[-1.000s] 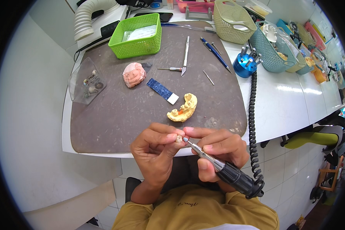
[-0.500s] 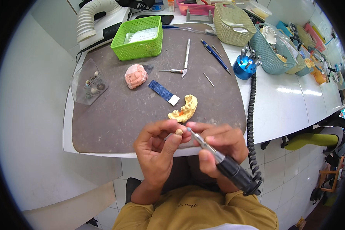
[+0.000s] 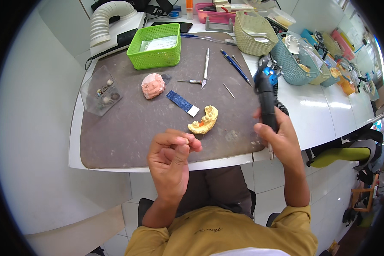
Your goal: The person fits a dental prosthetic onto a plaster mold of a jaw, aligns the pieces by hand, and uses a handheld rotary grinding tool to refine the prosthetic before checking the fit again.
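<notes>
My left hand (image 3: 170, 160) is raised at the mat's near edge, thumb and fingertips pinched together on a small dental crown that they almost wholly hide. My right hand (image 3: 283, 138) grips a black rotary handpiece (image 3: 267, 100), off to the right. Its thick end points away from me and is smeared by motion; the thin metal tip sticks out below the hand. Just behind the handpiece stands a blue bur holder (image 3: 277, 70). A yellow plaster dental model (image 3: 209, 121) with an orange patch rests on the mat beyond my left hand.
On the brown mat (image 3: 123, 143) lie a pink model (image 3: 152, 86), a blue strip (image 3: 179, 101), a knife (image 3: 206, 66), a blue pen (image 3: 237, 68) and a metal pin (image 3: 228, 90). A clear tray (image 3: 100, 96) is left; a green basket (image 3: 153, 57) stands behind. More baskets (image 3: 294, 68) line the right.
My right hand has swung right, away from my left, turning the handpiece so its tip faces toward me. The left hand stays near its place, its fingers now covering the crown.
</notes>
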Available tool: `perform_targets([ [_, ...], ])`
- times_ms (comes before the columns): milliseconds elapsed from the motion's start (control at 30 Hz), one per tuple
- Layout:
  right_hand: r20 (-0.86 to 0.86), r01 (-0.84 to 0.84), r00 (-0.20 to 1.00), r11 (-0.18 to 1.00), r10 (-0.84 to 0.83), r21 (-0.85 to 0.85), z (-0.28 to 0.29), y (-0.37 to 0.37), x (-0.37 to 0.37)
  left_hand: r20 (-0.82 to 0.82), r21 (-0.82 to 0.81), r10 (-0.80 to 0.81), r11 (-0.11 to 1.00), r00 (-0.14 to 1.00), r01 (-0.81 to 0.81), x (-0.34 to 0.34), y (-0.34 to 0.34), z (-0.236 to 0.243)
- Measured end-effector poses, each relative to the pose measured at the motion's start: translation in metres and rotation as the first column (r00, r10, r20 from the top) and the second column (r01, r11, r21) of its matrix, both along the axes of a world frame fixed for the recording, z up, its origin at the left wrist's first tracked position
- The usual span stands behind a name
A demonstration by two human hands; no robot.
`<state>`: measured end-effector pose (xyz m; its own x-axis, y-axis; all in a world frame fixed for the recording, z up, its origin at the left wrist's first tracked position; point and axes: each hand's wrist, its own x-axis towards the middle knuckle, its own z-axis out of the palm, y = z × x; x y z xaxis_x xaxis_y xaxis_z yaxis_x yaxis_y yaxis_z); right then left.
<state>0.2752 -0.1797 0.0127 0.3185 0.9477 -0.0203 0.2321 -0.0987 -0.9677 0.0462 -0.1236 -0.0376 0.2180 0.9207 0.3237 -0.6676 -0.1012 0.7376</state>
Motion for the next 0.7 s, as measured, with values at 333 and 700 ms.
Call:
perform_targets([
  [333,0.858,-0.094,0.504,0.994,0.096,-0.056,0.006,0.059,-0.002,-0.229,0.056,0.212,0.977,0.950,-0.204,-0.021,0.011,0.014],
  [700,0.937,-0.123,0.328,0.989,0.122,-0.086,0.000,0.083,0.002,-0.336,0.076,0.274,0.961,0.901,-0.264,-0.013,0.024,0.016],
])
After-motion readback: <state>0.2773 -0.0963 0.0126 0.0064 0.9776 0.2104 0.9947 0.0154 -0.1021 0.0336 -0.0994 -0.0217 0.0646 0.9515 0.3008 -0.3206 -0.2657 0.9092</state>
